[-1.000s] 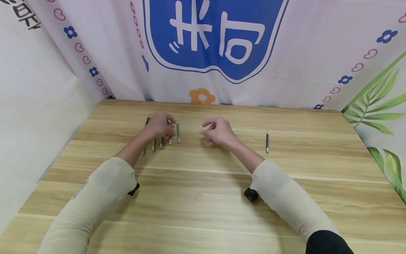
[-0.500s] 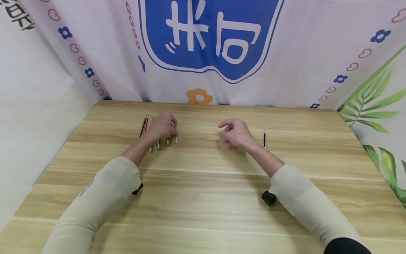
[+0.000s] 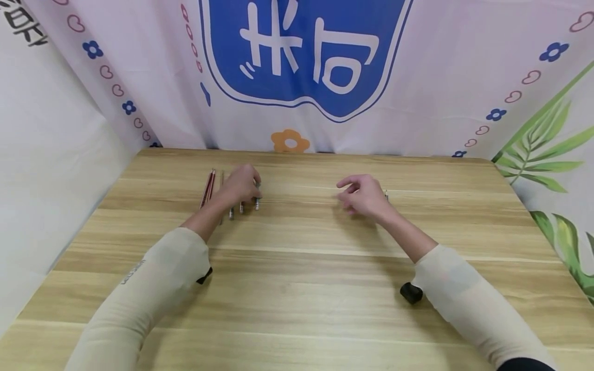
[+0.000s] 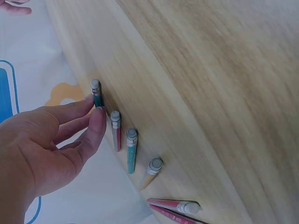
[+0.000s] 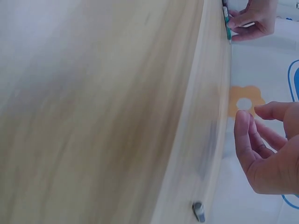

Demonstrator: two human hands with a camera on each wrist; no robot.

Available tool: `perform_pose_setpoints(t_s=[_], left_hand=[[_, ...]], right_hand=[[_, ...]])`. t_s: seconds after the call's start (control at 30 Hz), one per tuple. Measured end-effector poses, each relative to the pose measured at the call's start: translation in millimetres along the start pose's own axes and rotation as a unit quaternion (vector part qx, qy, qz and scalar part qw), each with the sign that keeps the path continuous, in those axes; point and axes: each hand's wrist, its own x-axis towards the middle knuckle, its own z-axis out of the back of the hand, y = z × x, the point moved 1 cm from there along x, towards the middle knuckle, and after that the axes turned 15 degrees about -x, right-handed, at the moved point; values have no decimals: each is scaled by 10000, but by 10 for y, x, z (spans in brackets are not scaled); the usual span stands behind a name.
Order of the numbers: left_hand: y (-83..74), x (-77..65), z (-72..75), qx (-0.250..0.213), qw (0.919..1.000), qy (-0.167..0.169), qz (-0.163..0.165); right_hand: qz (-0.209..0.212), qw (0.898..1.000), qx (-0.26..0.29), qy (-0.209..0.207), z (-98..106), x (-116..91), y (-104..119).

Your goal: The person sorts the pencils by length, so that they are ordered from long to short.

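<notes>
My left hand (image 3: 242, 183) pinches a green pencil (image 4: 96, 95) between thumb and fingers at the right end of a row of pencils. Beside it in the left wrist view lie a red-and-grey pencil (image 4: 116, 133), a teal pencil (image 4: 131, 154) and a tan pencil (image 4: 150, 173). Two red pencils (image 4: 170, 204) lie close together at the row's far end. Most eraser ends face the person. My right hand (image 3: 364, 196) hovers over the table with fingers loosely bent and nothing between them. A lone dark pencil (image 3: 386, 195) lies just beyond it, mostly hidden behind the wrist.
The wooden table (image 3: 297, 288) ends at the back against a printed curtain (image 3: 417, 103) with a blue emblem. A white wall (image 3: 55, 154) borders the left side. Black wrist devices (image 3: 411, 292) hang under both sleeves.
My right hand has moved right, from mid-table toward the lone pencil, now covering most of it. My left hand has shifted onto the green pencil at the row's right end.
</notes>
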Motion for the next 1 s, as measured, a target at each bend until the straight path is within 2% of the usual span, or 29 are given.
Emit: perform_pose_setpoints(t_s=[0.17,0.47,0.7,1.0], left_hand=[[5,11,0,100,9999,28,37],[29,27,29,-244,9996,111,86],[46,16,43,-282,9995,135,-26],[42,17,40,-335,9994,129,15]], right_hand=[[3,10000,-9,-70,88,-9,-104],[-213,9997,-60,-133,332,-85,-270],[-403,9985,-302,-197,504,-125,-426],[-540,9942,-815,-438,605,-126,-548]])
